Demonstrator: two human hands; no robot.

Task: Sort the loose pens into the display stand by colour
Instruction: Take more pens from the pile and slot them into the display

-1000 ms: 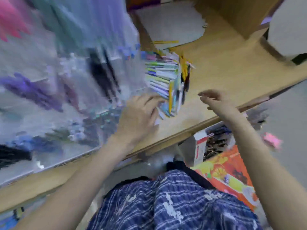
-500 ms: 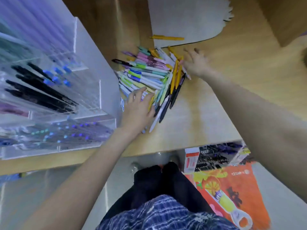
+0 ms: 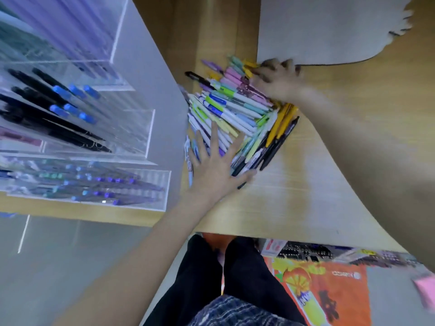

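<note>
**Me:** Pens (image 3: 237,118) lie in one loose heap on the worktop (image 3: 306,189), pushed up against the side of the display stand (image 3: 89,128), which fills the worktop's left end. A second ago my right hand (image 3: 277,81) hovered at the near edge; now it has reached across to the far side of the heap, by the grey sheet (image 3: 329,29).

**Colleague:** And your left?

**Me:** My left hand (image 3: 214,170) has flattened out. Its fingers were bunched over the near end of the heap before; now they are spread and straight, pressing on the pens and gripping none.

**Colleague:** Is the right holding anything?

**Me:** It is blurred, so I cannot tell. The fingertips seem to rest on the pink and yellow pens at the far end, but whether they are curled round one I can't say.

**Colleague:** So what does that mean for the sorting?

**Me:** I judge I am bracketing the heap from both ends, squaring it up or spreading it to read the colours. Nothing has gone into a compartment in this stretch; the dark and blue pens already stand in their slots.
</note>
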